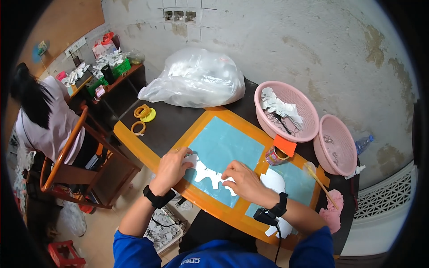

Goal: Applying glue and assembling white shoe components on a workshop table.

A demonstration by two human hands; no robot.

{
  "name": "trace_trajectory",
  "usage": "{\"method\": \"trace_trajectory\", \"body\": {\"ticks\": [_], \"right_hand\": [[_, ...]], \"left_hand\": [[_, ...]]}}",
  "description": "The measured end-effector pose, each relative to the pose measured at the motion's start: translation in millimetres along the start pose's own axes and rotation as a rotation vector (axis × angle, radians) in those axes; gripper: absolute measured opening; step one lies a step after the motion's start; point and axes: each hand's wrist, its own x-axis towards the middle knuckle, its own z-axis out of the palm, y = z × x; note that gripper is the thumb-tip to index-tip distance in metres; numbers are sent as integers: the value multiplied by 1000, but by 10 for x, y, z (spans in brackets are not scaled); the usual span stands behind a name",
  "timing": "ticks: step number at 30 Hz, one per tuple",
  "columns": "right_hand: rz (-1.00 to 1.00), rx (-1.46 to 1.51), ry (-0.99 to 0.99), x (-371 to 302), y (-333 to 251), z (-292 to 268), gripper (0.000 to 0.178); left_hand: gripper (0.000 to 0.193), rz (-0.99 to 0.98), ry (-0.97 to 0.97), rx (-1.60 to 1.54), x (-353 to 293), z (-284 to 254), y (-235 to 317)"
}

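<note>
A white strip [209, 174] with deep rounded notches along its near edge lies on a light blue sheet [230, 140] bordered with orange tape. My left hand [171, 169] pinches its left end between thumb and fingertips. Over the strip's right end my right hand [245, 181] bends down, thumb and fingers closed on its edge. Whether the strip is paper or fabric I cannot tell. More white cut pieces [272, 179] rest on a second blue sheet [297, 181], partly hidden beneath my right forearm. Each wrist wears a black band.
A stuffed clear plastic bag [196, 78] stands at the back. Two pink baskets [308, 107] [335, 154], a tin [276, 156] with an orange card, a brush [322, 186] and a pink cloth [333, 212] sit right. Tape rolls [142, 110] lie left; a seated person [51, 116] is beyond.
</note>
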Motion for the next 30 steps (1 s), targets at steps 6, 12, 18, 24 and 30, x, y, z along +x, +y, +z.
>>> {"method": "trace_trajectory", "body": {"ticks": [6, 12, 18, 24, 30], "right_hand": [[133, -26, 330, -427, 42, -587, 27], [607, -247, 171, -1304, 294, -772, 45], [678, -131, 164, -1330, 168, -755, 41], [504, 131, 225, -1235, -64, -985, 21], [370, 496, 84, -290, -329, -978, 13]], "left_hand": [[30, 519, 92, 140, -54, 90, -40], [26, 504, 66, 152, -116, 190, 132], [24, 418, 93, 160, -155, 187, 342], [31, 533, 27, 58, -292, 208, 378], [31, 485, 80, 94, -517, 445, 201]]}}
